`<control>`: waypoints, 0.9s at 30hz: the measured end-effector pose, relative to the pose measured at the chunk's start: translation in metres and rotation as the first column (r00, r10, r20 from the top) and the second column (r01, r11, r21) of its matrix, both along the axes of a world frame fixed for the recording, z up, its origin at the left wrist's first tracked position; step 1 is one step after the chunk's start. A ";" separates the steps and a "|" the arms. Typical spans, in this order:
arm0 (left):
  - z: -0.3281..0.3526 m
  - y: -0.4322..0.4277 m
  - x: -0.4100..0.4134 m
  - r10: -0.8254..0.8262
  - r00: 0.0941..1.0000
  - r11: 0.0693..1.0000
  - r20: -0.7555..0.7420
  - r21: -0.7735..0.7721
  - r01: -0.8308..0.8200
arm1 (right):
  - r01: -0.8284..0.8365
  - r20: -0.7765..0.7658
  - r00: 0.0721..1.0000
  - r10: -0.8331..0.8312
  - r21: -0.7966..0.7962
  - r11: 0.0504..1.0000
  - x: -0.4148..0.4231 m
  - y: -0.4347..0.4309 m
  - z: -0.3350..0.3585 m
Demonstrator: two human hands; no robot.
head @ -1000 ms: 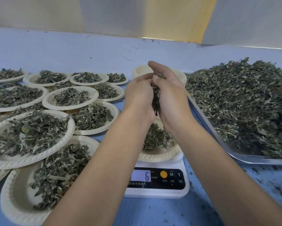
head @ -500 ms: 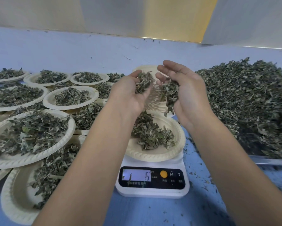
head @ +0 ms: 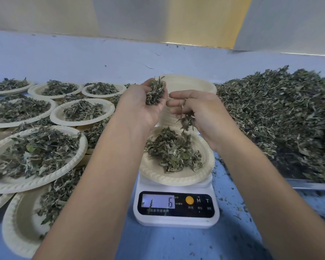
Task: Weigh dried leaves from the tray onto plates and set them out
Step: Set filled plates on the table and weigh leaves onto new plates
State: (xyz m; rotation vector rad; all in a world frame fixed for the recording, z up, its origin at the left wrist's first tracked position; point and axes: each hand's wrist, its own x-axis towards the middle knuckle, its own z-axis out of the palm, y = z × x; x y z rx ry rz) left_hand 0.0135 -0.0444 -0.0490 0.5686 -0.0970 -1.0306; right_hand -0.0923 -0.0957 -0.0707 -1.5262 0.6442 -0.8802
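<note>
Head view: left hand (head: 139,111) cups spare leaves (head: 155,92) in curled fingers. Right hand (head: 203,113) pinches a few over the weighing plate (head: 176,180), probably topping up.

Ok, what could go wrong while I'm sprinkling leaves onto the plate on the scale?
Leaves slipping from your right hand fall near the far rim of the plate; some may miss. A leaf scrap on the scale display could cause a misread. Dropping the whole clump in your left hand at once may overshoot.
</note>
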 end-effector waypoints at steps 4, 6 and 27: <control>0.001 0.001 0.001 -0.003 1.000 1.000 -0.005 0.008 0.003 | -0.036 0.039 0.999 0.035 0.009 0.999 0.002 -0.002 -0.002; 0.002 0.002 0.001 0.000 1.000 1.000 -0.010 0.002 0.000 | -0.050 0.090 0.995 0.047 0.024 0.998 0.003 0.000 -0.001; -0.003 0.000 0.003 0.006 1.000 1.000 -0.013 0.009 -0.006 | -0.066 0.306 0.951 0.030 0.106 0.992 0.005 0.001 -0.001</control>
